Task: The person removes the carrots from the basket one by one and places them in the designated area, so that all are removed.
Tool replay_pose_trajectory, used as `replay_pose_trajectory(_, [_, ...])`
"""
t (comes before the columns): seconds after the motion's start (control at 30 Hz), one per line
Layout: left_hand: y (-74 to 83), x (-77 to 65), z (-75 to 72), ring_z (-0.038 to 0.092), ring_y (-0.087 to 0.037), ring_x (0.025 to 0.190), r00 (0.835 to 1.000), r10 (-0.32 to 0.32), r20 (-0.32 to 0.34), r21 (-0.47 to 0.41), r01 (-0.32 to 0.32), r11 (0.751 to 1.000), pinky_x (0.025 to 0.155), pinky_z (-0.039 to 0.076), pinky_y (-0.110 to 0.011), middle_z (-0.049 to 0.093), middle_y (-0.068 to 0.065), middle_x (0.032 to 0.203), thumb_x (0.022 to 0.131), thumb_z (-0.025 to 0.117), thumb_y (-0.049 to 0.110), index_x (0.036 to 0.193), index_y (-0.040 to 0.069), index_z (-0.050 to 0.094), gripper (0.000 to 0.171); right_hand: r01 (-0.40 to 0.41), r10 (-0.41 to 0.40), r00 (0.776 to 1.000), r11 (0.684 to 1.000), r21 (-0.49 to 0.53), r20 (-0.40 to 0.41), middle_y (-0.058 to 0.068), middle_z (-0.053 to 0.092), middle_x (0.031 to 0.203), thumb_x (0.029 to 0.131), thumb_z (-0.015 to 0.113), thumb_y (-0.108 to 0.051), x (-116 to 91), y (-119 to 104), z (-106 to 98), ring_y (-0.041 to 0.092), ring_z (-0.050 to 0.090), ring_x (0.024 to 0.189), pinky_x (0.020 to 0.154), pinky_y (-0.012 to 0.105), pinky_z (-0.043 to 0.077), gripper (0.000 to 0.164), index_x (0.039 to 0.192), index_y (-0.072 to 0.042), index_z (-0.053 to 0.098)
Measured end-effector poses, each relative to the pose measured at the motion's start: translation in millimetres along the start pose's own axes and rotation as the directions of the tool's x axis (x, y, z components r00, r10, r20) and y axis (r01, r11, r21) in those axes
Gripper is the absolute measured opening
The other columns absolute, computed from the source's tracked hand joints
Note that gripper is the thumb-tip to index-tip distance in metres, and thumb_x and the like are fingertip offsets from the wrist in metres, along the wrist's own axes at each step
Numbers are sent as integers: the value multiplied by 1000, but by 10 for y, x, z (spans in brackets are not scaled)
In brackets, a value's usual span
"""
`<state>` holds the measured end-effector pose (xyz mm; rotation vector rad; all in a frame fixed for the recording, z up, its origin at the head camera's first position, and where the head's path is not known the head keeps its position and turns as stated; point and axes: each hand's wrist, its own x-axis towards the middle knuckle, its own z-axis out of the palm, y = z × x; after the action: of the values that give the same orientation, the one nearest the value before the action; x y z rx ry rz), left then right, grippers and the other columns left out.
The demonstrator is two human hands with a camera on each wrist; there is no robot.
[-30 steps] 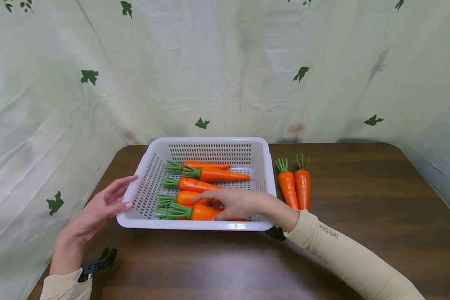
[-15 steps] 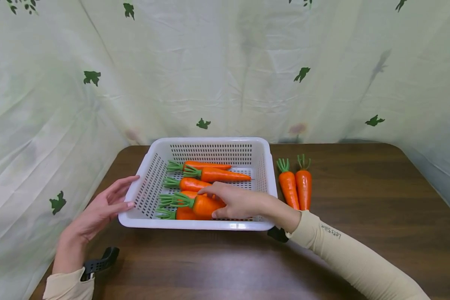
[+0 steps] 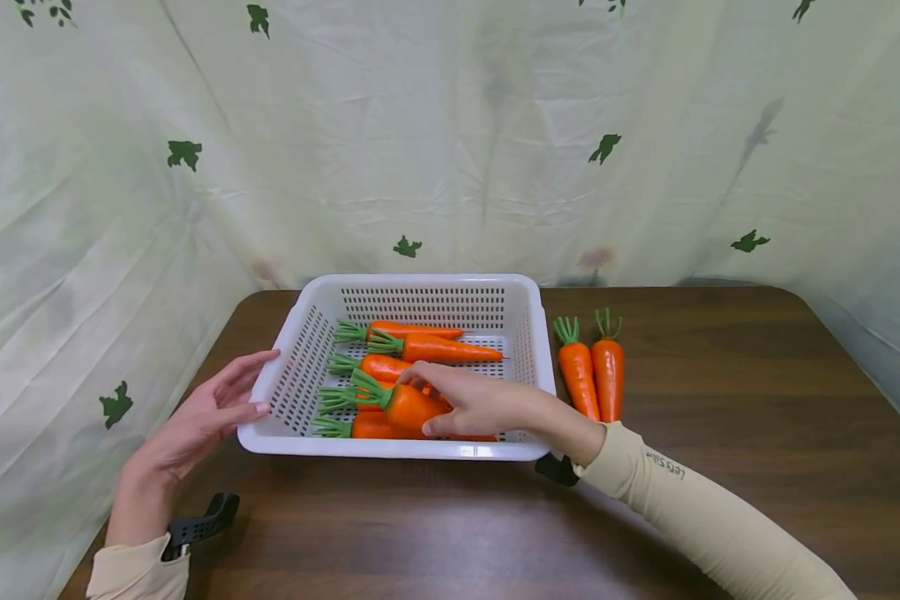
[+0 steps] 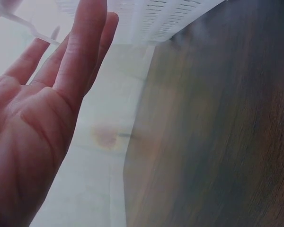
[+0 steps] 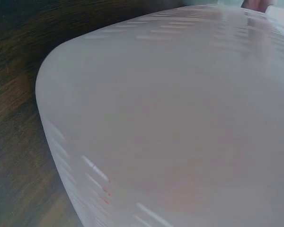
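A white perforated plastic basket [image 3: 412, 449] on the table holds several orange carrots with green tops. Inside it, my right hand [image 3: 472, 402] grips a carrot [image 3: 408, 408] from above, its thumb on the near side. That carrot lies over its neighbours, its leafy end slightly raised, its tip hidden under the hand. My left hand [image 3: 202, 417] touches the basket's left rim, its fingers mostly straight in the left wrist view. The right wrist view shows mostly the basket's outer wall [image 5: 156, 104], with the right hand out of sight.
Two carrots [image 3: 591, 375] lie side by side on the brown wooden table [image 3: 727, 400], just right of the basket. A pale curtain [image 3: 450, 150] with green leaf shapes hangs behind and along the left side.
The right hand has lifted the carrot a little off the basket's near side and shifted it toward the back, tilting its leafy end up. The left hand stays at the rim.
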<state>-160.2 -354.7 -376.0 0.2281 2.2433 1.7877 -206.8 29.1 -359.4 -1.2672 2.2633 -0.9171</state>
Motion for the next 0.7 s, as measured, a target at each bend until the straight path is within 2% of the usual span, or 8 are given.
replay_pose_trajectory(0.3, [3, -16, -7, 56, -14, 117, 1000, -4, -9, 2, 4, 1000, 87, 54, -39, 43, -2, 144, 97, 57, 7, 153, 22, 32, 63, 9, -4, 994, 999, 40, -105, -6, 52, 129, 89, 72, -15, 32, -4, -18, 11, 51, 116, 100, 33, 43, 50, 132, -20, 46])
replay_pose_trajectory(0.5, [2, -7, -1, 56, -15, 118, 1000, 19, 14, -4, -19, 1000, 86, 55, -41, 43, -3, 144, 97, 56, 5, 153, 21, 32, 63, -37, 43, 976, 999, 29, -214, -10, 56, 123, 84, 78, -21, 28, -2, -38, 8, 53, 109, 94, 31, 47, 51, 127, -21, 52])
replay_pose_trajectory(0.7, [-2, -4, 6, 56, -15, 118, 999, 32, 22, -25, -31, 999, 85, 55, -41, 43, -3, 143, 97, 57, 4, 152, 20, 32, 63, -1, 24, 965, 996, 87, -262, -13, 57, 121, 83, 79, -23, 15, 8, -38, 7, 55, 104, 91, 30, 49, 50, 126, -21, 54])
